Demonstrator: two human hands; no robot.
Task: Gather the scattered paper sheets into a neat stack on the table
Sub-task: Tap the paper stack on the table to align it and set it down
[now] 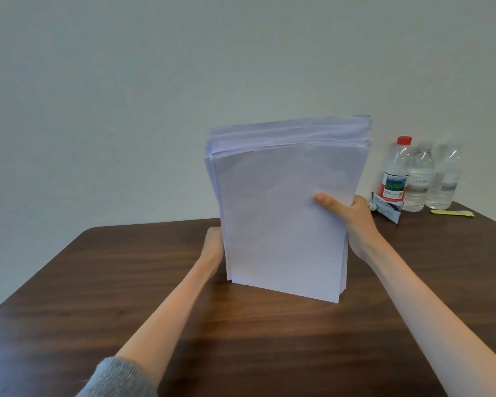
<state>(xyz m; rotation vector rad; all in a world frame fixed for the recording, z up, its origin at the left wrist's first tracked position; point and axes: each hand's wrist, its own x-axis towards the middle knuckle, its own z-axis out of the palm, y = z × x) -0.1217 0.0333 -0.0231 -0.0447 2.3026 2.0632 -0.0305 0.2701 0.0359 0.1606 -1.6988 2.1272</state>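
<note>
A thick bundle of white paper sheets [281, 213] stands upright on its bottom edge on the dark wooden table [98, 296], near the middle. The top edges are slightly uneven and fan toward the far side. My right hand [352, 222] grips the bundle's right edge, thumb across the front sheet. My left hand [212, 247] holds the lower left edge; its fingers are hidden behind the paper.
Three plastic water bottles [418, 176] stand at the far right of the table by the wall. Beside them lie a small dark-and-white packet [387, 209] and a yellow pen-like item [453, 213]. A plain wall rises behind the table.
</note>
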